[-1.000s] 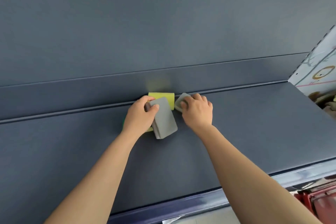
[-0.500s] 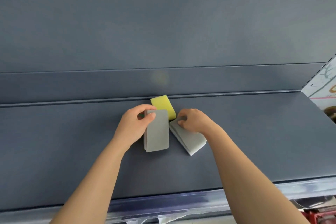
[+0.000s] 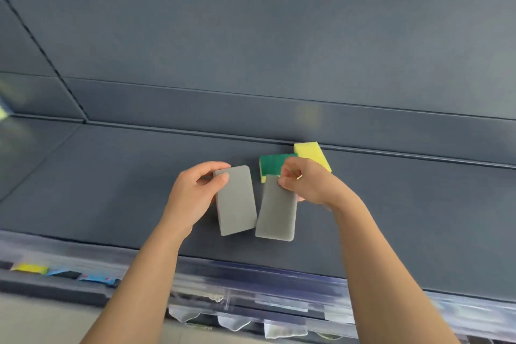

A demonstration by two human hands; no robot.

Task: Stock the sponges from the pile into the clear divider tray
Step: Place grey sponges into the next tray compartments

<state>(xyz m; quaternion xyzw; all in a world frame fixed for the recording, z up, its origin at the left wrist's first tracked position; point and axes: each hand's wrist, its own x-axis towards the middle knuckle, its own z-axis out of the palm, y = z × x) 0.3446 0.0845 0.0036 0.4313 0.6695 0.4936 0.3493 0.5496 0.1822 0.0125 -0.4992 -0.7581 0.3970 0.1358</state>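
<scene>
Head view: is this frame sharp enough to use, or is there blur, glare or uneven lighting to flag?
Head view: left hand, right hand, left grey sponge and right grey sponge are fairly sharp; the shelf front edge at the bottom is smeared by motion blur; a faint yellow reflection sits on the back panel above the yellow sponge; lighting is soft and even.

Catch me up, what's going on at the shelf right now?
A person has a grey sponge in each hand at the dark shelf. The left hand grips the left grey sponge by its top end; the right hand pinches the top of the right grey sponge. A green-topped sponge and a yellow sponge lie behind, at the shelf's back edge. Neither held sponge is in a tray yet.
</scene>
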